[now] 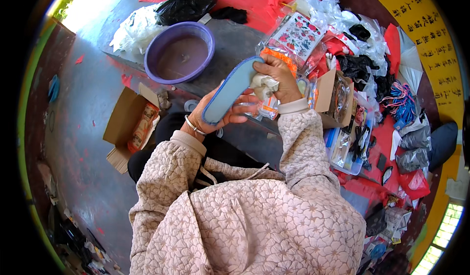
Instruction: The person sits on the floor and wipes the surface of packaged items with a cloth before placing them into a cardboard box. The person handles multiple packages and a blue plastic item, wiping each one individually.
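Observation:
A light-blue shoe insole [229, 91] with a darker blue stitched edge is held up, tilted, in front of my chest. My left hand [200, 112], with a white bangle at the wrist, supports its lower end, the fingers stretched out behind and beside it. At the upper end, my right hand [281, 76] grips the insole with the thumb near its tip. A crumpled cream cloth [265, 85] is tucked in the palm and fingers of that same hand. The insole partly hides the left hand's thumb side.
A purple basin [208, 54] of murky water stands ahead on a grey surface. Left of my knees is an open cardboard box [122, 111] with an orange packet. To the right are plastic bags, another box [325, 91], a clear bin [356, 165] and bundled cords [405, 103].

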`<state>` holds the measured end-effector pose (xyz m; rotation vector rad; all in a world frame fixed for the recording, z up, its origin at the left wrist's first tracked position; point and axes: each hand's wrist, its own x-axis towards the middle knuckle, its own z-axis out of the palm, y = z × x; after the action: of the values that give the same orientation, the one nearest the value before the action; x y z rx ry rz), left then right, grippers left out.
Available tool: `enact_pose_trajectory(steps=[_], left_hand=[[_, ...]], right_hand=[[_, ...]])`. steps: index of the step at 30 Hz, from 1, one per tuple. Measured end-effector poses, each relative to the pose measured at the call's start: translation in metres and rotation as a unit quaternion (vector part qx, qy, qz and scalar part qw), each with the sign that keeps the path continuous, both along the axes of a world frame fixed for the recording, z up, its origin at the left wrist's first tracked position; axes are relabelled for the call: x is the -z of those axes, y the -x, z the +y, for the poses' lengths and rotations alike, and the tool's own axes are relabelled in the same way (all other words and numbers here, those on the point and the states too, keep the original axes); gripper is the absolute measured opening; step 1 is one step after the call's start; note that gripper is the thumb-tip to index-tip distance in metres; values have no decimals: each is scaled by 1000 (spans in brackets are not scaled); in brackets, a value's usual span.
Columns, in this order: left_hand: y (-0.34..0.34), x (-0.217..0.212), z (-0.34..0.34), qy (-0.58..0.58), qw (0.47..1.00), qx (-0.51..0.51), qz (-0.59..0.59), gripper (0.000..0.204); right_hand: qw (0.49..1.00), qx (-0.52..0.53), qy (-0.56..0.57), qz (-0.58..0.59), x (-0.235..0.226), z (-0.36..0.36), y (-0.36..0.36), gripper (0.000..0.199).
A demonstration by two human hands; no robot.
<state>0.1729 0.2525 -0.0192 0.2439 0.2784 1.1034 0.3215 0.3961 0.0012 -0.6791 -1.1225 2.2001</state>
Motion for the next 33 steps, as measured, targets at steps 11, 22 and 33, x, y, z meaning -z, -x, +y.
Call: enact_pose_trajectory(steps=[11, 22, 33], left_hand=[[-10, -20, -6, -49, 973, -14, 226, 50], [-3, -4, 0, 121, 903, -289, 293, 32], [-9, -2, 8, 136, 895, -267, 330, 34]], right_hand=[[986, -11, -104, -127, 2, 13, -28, 11], [923, 144, -177, -310, 95, 27, -101, 24], [606, 58, -440, -660, 133, 22, -5, 54]])
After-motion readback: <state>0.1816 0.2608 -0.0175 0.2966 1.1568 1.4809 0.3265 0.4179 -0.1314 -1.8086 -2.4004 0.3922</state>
